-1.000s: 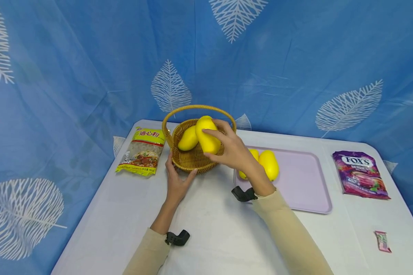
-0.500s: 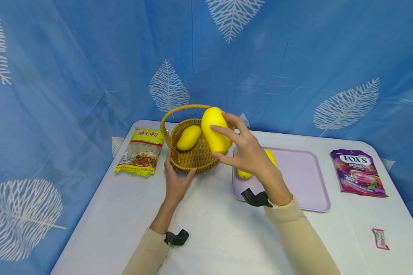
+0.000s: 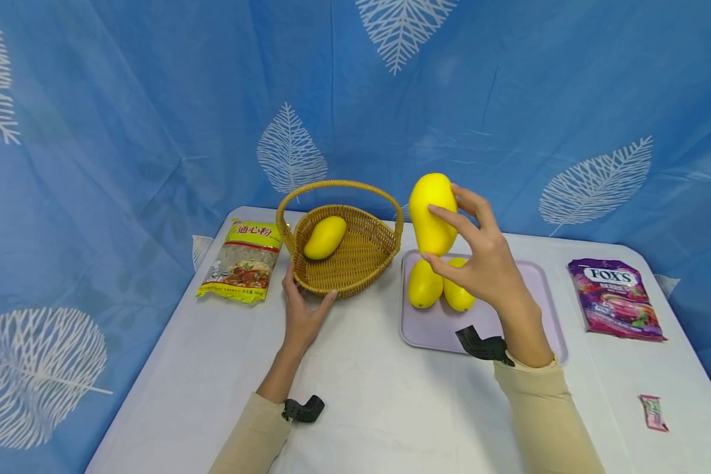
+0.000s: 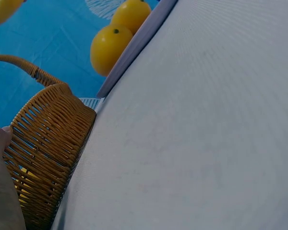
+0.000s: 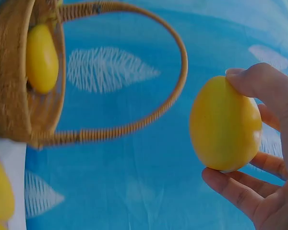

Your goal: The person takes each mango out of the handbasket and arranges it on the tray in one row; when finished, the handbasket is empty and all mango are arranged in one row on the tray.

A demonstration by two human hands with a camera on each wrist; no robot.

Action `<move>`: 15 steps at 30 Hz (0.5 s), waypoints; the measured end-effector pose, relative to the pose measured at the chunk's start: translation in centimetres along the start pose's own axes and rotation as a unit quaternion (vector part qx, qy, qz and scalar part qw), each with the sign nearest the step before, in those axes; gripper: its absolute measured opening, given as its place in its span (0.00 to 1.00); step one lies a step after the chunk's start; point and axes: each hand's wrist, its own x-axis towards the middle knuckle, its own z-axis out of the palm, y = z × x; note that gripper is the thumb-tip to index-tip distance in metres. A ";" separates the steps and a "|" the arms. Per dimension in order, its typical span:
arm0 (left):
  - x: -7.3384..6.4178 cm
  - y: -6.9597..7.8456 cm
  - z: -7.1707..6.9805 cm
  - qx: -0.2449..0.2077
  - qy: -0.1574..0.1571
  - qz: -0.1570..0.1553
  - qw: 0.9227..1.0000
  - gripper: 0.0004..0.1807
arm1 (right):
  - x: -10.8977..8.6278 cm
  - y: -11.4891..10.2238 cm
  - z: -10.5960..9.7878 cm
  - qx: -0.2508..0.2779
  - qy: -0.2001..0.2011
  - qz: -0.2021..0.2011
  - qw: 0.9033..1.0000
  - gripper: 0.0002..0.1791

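In the head view my right hand (image 3: 486, 257) holds a yellow mango (image 3: 434, 214) up over the lilac tray (image 3: 426, 339), thumb below and fingers along its far side. The right wrist view shows the same mango (image 5: 225, 123) between thumb and fingertips. My left hand (image 3: 303, 316) holds the near left side of a wicker basket (image 3: 361, 263), thumb and fingers spread around its outer wall. One mango (image 3: 326, 237) lies inside the basket at the left. Two mangoes, a left one (image 3: 424, 284) and a right one (image 3: 459, 293), lie on the tray, the right one partly hidden by my hand.
A yellow food packet (image 3: 243, 263) lies left of the basket. At the right are a purple FOX'S candy bag (image 3: 616, 299) and a small pink wrapped candy (image 3: 654, 413). The basket's tall arched handle (image 3: 343, 184) stands upright. A blue leaf-print curtain (image 3: 480, 99) hangs behind the table.
My right hand has lifted the mango out over the basket's rim and carried it right, above the tray. One mango remains in the basket. The left hand stays at the basket.
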 end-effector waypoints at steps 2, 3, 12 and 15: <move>0.0 0.0 0.0 0.000 -0.001 -0.002 1.000 0.55 | -0.6 0.5 -0.7 -0.016 0.001 0.015 1.000 0.40; 0.0 0.0 0.0 0.000 -0.001 -0.003 1.000 0.55 | -1.0 0.8 -1.1 -0.022 0.004 0.023 0.999 0.40; 0.0 0.1 0.0 0.002 -0.002 -0.011 1.000 0.55 | -4.9 3.7 -2.7 -0.031 0.015 0.091 0.995 0.43; 0.0 0.0 0.0 0.002 -0.003 -0.012 1.000 0.55 | -6.4 4.8 -2.7 -0.036 0.005 0.120 0.992 0.42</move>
